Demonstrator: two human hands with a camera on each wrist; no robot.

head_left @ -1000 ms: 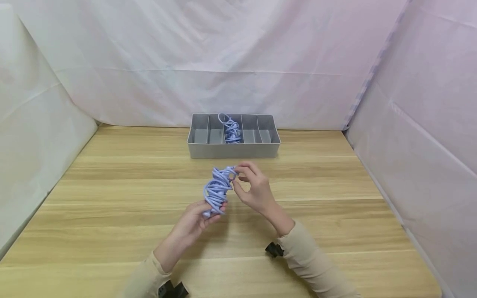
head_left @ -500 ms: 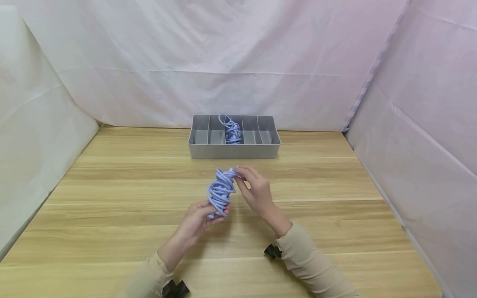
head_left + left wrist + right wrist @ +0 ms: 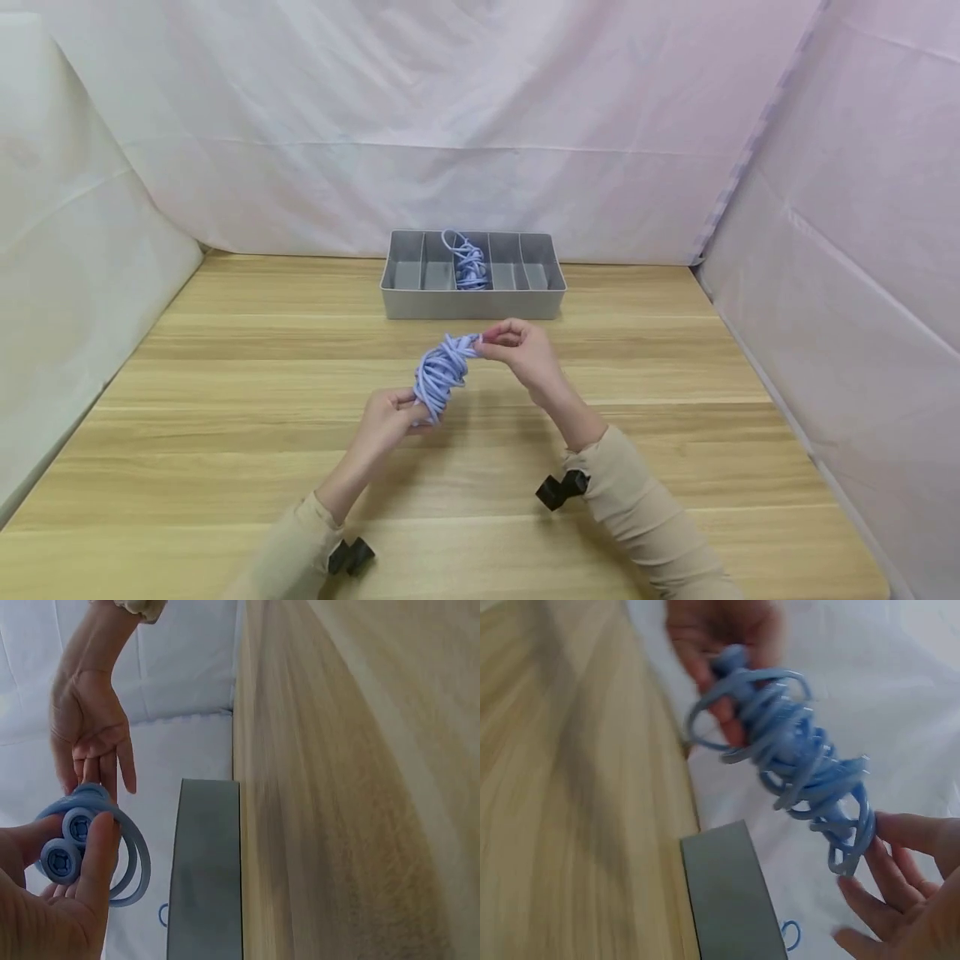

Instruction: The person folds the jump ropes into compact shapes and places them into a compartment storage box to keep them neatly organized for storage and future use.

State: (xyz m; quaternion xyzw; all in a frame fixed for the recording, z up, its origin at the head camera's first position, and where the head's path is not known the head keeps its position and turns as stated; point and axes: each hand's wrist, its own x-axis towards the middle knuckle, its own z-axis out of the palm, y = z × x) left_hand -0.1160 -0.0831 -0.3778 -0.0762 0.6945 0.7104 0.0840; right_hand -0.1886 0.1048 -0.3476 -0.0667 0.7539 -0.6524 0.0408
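A light-blue jump rope point(image 3: 441, 373), its cord wound round its handles, is held above the table, tilted up to the right. My left hand point(image 3: 388, 421) grips its lower end; in the left wrist view, two round handle ends point(image 3: 61, 860) show between thumb and fingers. At the upper end, my right hand point(image 3: 525, 354) pinches the cord between thumb and fingertips. The right wrist view shows the wound cord point(image 3: 802, 754) stretching between both hands. Part of the handles is hidden under the coils.
A grey divided box point(image 3: 474, 305) stands at the back of the wooden table point(image 3: 247, 375). Another wound light-blue jump rope point(image 3: 471, 271) lies in its middle compartment, one loop sticking up. White cloth point(image 3: 450, 192) hangs behind and at both sides.
The jump rope's lower end has risen slightly with my left hand, leaning the bundle more to the right. My right hand has turned and shifted a little, still at the upper end.
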